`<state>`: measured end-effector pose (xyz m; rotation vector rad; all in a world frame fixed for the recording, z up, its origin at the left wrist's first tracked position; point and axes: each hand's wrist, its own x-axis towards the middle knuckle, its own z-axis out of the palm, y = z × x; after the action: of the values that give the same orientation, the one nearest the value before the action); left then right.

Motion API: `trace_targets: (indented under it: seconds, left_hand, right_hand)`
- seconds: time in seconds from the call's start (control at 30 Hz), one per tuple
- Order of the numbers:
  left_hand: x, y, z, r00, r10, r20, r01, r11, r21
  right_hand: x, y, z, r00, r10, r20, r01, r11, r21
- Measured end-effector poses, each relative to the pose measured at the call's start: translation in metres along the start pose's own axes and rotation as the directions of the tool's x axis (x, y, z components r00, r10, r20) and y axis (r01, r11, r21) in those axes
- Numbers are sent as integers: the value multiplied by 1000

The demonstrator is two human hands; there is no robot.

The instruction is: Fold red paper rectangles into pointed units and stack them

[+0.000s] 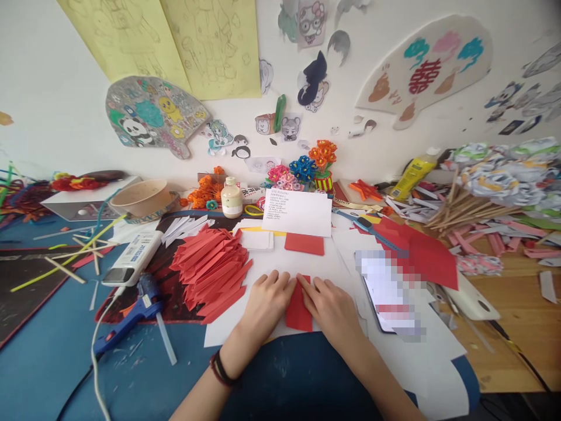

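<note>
While both hands sit low over the paper, the left hand [269, 301] has its fingers bent and close together, their tips at the far left edge of a red paper piece [299, 316]. The right hand [331, 304] comes in from the other side, half curled, its index finger slanting over to the far end. From here I can't tell whether either one pinches the paper or only presses it flat.

The red piece lies between the two, neither hand clearly nearer. Its long axis runs away from the person, so the hands meet at the far end and the near end shows bare; that seems to me the relation that matters.

Under it spreads white paper [219, 335]. Straight beyond the fingertips, just apart from them, lies a red rectangle [304, 244], set crosswise, with a written white card [298, 213] behind it. Out past the left hand is a heap of folded red strips [210, 269], then a blue glue gun [146, 305]. On the right hand's side rests a phone [385, 292], its screen blurred.
</note>
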<state>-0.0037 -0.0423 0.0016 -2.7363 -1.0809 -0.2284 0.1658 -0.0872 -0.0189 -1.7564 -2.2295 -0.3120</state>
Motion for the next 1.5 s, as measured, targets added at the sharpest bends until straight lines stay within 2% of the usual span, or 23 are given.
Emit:
trace_targets:
  seconds: [0.2,0.43,0.67,0.77,0.93,1.13,1.27,1.37,1.5]
  left_hand:
    - [1,-3,-5,999,32,14,-32,999,-18]
    - [-8,-10,-7,1000,17,23,-15,996,-83]
    - [-7,-6,-1,988,-62,-142,49,994,-95]
    - [-3,-1,2,993,-39,-112,31,997,-77]
    - [-2,3,5,995,-23,-99,19,999,-48]
    - [-5,6,8,995,-16,-98,13,1000,-24]
    - [-7,10,12,996,-8,-89,8,1000,-5]
    - [-8,12,13,997,-19,-77,19,1000,4]
    - [-8,12,12,998,-25,-59,25,1000,5]
  right_hand:
    - [1,0,-1,1000,19,16,-19,1000,20]
    - [1,0,-2,999,35,40,-37,998,47]
    - [0,6,3,999,43,11,-44,989,144]
    - [0,7,6,991,130,-32,-120,971,209]
    - [1,2,6,936,349,-55,-318,899,300]
    - [7,-1,2,881,472,-30,-418,807,417]
    - [12,1,2,853,521,41,-478,746,464]
    - [13,1,4,873,482,67,-445,734,512]
    - [8,-1,5,939,337,-72,-257,823,507]
